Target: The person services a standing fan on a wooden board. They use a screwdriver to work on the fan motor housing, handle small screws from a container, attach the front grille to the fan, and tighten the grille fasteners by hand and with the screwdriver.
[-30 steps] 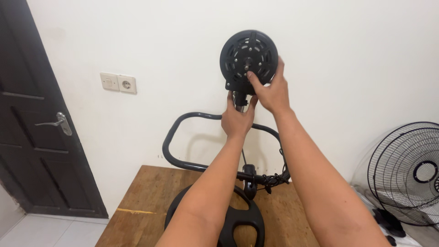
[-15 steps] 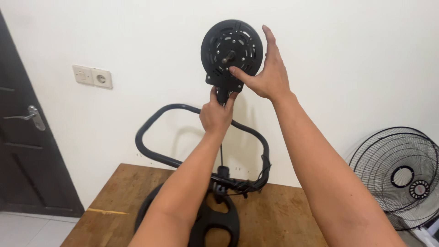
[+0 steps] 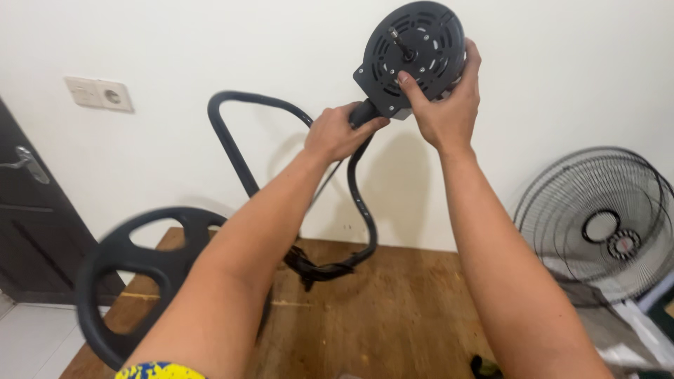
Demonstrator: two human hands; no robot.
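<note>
A round black fan motor housing [image 3: 419,42] with vent slots and a short shaft is held up against the white wall. My right hand [image 3: 442,105] grips its right side and lower edge, thumb on the front face. My left hand [image 3: 339,132] is closed around the black neck just below the housing. A black tubular frame [image 3: 235,151] loops down from there to the wooden tabletop [image 3: 393,309]. The black round spoked base [image 3: 133,270] is tilted up at the lower left, behind my left forearm.
A wire fan guard [image 3: 600,224] leans at the right beside the table. A wall socket and switch plate [image 3: 98,93] sits on the white wall at the left. A dark door with a metal handle [image 3: 24,163] stands at the far left.
The motor housing has tilted over to the right and the round base has swung up to the left. My right hand has closed more around the housing; the left still grips the neck.
</note>
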